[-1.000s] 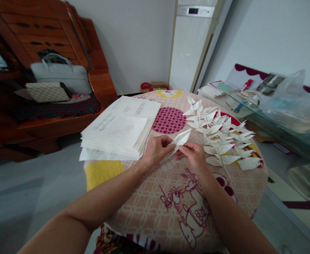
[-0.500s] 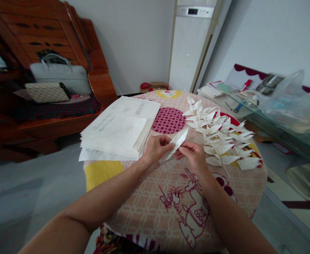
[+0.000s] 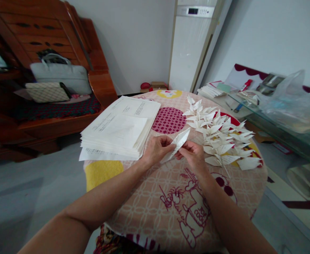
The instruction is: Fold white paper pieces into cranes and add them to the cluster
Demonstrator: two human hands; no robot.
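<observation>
Both hands pinch one folded white paper piece [image 3: 179,140] just above the round table [image 3: 144,208]. My left hand [image 3: 156,150] grips its left side with curled fingers. My right hand [image 3: 194,155] holds its lower right edge between thumb and fingers. The paper's pointed tip sticks up and to the right. A stack of white paper sheets [image 3: 120,128] lies to the left of my hands. Several finished folded paper pieces [image 3: 219,135] are spread out on the cloth to the right.
The table wears a pink patterned cloth with a cartoon print. A wooden bench [image 3: 51,106] with bags stands at the left. A tall white appliance [image 3: 190,46] is behind the table. A glass shelf [image 3: 276,109] with a plastic bag and papers is at the right.
The folded paper has been turned slightly between my fingers, its tip now a little more upright. My hands have stayed in the same spot.
</observation>
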